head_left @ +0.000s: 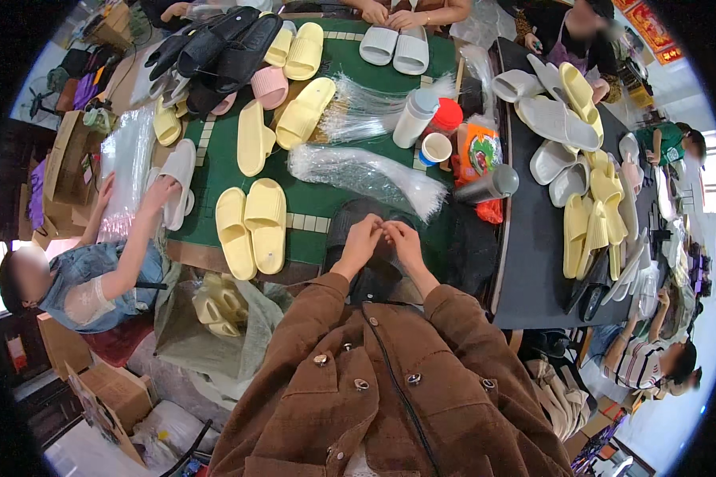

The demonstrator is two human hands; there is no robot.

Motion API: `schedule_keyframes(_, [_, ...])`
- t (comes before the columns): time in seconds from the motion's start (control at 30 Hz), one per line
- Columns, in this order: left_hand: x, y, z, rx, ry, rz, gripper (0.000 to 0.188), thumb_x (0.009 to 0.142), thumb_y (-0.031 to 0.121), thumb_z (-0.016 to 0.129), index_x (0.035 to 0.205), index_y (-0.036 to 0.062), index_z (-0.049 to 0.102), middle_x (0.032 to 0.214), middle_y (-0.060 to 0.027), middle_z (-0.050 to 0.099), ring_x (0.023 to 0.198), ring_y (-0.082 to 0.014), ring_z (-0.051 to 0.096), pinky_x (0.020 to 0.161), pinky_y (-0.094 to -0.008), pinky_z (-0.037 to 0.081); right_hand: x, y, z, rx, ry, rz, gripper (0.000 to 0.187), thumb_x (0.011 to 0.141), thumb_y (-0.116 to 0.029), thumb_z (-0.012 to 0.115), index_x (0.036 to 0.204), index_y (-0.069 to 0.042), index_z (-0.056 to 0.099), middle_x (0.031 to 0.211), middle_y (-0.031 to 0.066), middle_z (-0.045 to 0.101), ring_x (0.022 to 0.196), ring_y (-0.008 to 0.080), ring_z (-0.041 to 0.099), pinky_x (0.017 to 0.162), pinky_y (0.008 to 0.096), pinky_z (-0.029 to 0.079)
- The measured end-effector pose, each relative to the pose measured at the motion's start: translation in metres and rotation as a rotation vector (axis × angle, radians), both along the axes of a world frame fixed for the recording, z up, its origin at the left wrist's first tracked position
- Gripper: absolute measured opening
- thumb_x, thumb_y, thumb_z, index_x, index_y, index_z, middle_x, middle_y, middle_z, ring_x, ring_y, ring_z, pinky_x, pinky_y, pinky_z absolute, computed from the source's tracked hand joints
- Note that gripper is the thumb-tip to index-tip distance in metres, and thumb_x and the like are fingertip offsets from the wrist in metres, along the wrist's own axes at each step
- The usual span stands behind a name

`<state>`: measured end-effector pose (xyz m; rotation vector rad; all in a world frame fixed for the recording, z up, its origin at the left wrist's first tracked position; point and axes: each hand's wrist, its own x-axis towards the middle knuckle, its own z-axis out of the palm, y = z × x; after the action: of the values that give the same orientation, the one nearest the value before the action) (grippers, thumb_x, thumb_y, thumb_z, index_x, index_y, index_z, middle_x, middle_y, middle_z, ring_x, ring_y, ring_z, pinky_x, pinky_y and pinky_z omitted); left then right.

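My left hand point(360, 248) and my right hand point(406, 245) meet at the near edge of the green table, their fingertips pinched together. Whatever is between the fingers is too small to make out. Dark slippers point(344, 221) lie beneath and around my hands, partly covered by them. Left of my hands stands a pair of pale yellow slippers point(265, 226), side by side with toes away from me. Beyond my hands, a bundle of thin clear plastic point(366, 175) stretches across the green tabletop point(215, 171).
Bottles point(415, 119), a paper cup point(436, 149) and a grey flask point(487, 184) stand right of the plastic. Black slippers point(247, 52) are piled far left. Grey and yellow slippers cover the dark table point(533, 270). A sack point(175, 326) holds yellow slippers. Co-workers sit around.
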<state>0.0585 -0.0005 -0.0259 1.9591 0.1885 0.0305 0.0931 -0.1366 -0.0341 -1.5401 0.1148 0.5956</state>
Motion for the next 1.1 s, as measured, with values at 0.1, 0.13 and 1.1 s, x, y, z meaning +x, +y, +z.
schedule_keyframes(0.1, [0.002, -0.002, -0.008, 0.04, 0.022, 0.037, 0.014, 0.083, 0.003, 0.059, 0.097, -0.0009, 0.057, 0.08, -0.0143, 0.064, 0.069, -0.0253, 0.062, 0.063, -0.0328, 0.048, -0.009, 0.004, -0.016, 0.1, 0.082, -0.102, 0.021, 0.093, -0.015, 0.05, 0.101, -0.001, 0.064, 0.078, -0.0006, 0.058, 0.068, 0.0073, 0.051, 0.063, 0.022, 0.043])
schedule_keyframes(0.13, [0.002, -0.003, -0.01, 0.045, 0.026, 0.053, 0.014, 0.083, 0.003, 0.059, 0.095, -0.0013, 0.058, 0.078, -0.0135, 0.064, 0.068, -0.0242, 0.062, 0.063, -0.0324, 0.048, -0.011, 0.004, -0.012, 0.068, 0.051, -0.084, 0.022, 0.093, -0.015, 0.05, 0.104, -0.001, 0.064, 0.078, -0.0002, 0.058, 0.069, 0.008, 0.051, 0.064, 0.0224, 0.043])
schedule_keyframes(1.1, [-0.008, -0.003, 0.017, -0.115, 0.116, -0.005, 0.019, 0.081, 0.011, 0.065, 0.094, 0.0005, 0.055, 0.078, -0.0088, 0.066, 0.072, -0.0132, 0.061, 0.065, -0.0277, 0.048, -0.028, -0.011, 0.002, -0.314, -0.505, -0.038, 0.011, 0.079, -0.003, 0.061, 0.089, 0.001, 0.065, 0.083, 0.0124, 0.064, 0.074, 0.0204, 0.064, 0.065, 0.0305, 0.05])
